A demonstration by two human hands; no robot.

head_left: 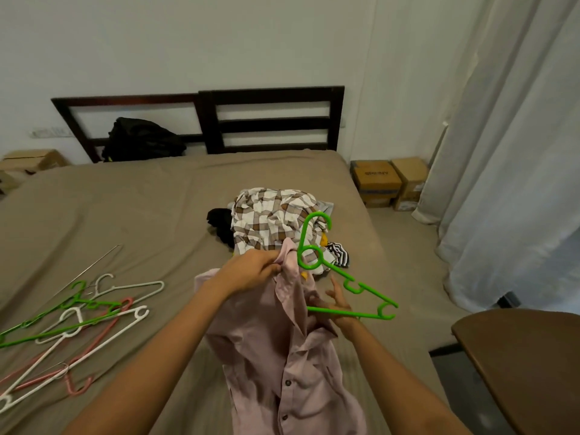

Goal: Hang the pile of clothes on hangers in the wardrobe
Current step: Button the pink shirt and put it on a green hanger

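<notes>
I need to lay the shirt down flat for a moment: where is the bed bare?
Bare: the wide stretch of bed between the black bag, the spare hangers and the clothes pile, and the far right corner beyond the pile. Crowded: near left with hangers, centre with the pink shirt.

Single head-worn wide-angle view, looking forward-down across bed (125,199) toward headboard (273,96).

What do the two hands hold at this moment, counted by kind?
Pink shirt: 1, gripped by the left hand
Green hanger: 1, held in the right hand
Total: 2
</notes>
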